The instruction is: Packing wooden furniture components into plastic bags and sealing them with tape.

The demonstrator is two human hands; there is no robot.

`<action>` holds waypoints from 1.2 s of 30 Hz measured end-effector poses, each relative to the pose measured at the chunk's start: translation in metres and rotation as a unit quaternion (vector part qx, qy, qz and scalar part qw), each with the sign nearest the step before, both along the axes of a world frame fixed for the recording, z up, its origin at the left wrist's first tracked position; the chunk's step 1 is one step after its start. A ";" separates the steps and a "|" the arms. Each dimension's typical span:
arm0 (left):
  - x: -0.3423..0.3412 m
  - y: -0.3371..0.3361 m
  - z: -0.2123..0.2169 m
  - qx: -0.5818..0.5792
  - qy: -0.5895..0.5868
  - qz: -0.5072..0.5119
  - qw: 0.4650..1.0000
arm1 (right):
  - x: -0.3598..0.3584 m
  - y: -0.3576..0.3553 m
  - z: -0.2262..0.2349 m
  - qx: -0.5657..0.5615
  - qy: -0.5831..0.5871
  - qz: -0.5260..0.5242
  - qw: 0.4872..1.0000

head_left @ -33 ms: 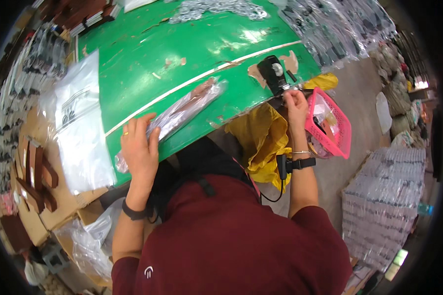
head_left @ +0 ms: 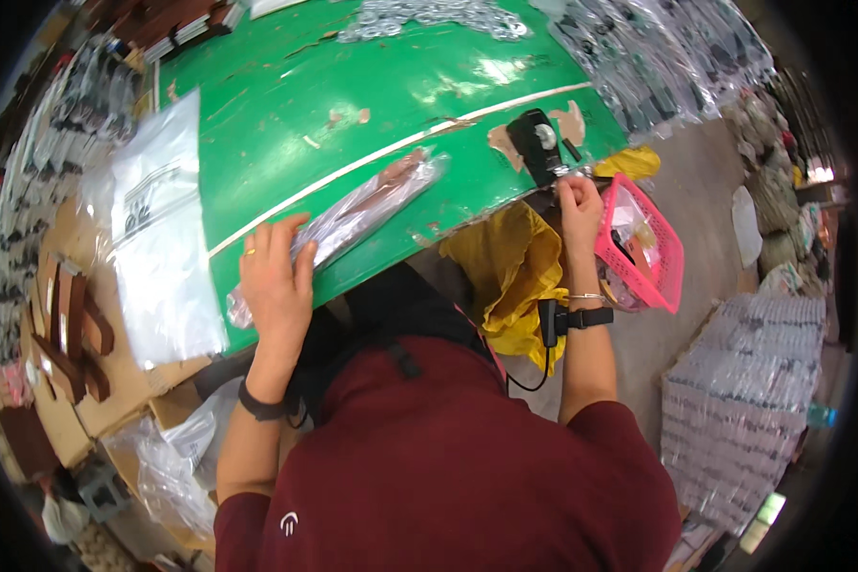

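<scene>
A long brown piece in a clear plastic bag (head_left: 357, 214) lies slantwise near the front edge of the green table (head_left: 286, 133). My left hand (head_left: 275, 272) rests over its near-left end, fingers stretched out and thumb apart. At the table's right front corner, my right hand (head_left: 580, 205) has thumb and fingertips pinched together. Whatever is between them is too small to make out. Just beyond those fingertips sits a black device (head_left: 534, 143) with a pale round part and shiny metal at its near end.
Flat clear bags (head_left: 162, 238) lie along the table's left side. A pink basket (head_left: 672, 257) of small items is right of my right hand, with yellow sacking (head_left: 520, 262) below the edge. Metal parts (head_left: 434, 17) lie at the back; bagged parts (head_left: 639, 57) fill the far right.
The whole view has shifted slightly. Both hands keep nearly the same place and pose, and the bagged piece has not visibly moved on the table.
</scene>
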State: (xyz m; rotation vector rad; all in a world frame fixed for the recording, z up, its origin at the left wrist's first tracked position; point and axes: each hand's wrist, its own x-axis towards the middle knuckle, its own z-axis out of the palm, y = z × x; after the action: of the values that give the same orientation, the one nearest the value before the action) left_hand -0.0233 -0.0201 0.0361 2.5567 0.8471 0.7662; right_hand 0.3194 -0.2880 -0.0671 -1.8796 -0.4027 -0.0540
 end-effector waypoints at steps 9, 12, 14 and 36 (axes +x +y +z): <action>0.002 -0.011 0.000 0.050 0.003 0.004 0.999 | -0.118 0.068 0.069 0.092 0.213 0.214 0.949; 0.001 -0.019 -0.003 0.085 0.012 0.013 0.996 | -0.163 0.117 0.096 0.098 0.260 0.338 0.899; 0.004 -0.024 -0.007 0.089 0.005 0.012 0.996 | -0.184 0.135 0.110 0.068 0.270 0.366 0.888; -0.002 -0.033 -0.010 0.163 -0.010 -0.041 0.986 | -0.201 0.148 0.083 -0.063 0.174 0.277 0.943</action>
State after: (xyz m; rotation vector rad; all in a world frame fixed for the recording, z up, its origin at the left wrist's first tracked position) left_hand -0.0253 -0.0526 0.0257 2.8409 0.6505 0.9732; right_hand 0.1187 -0.1399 0.0161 -1.7894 -0.6835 0.6872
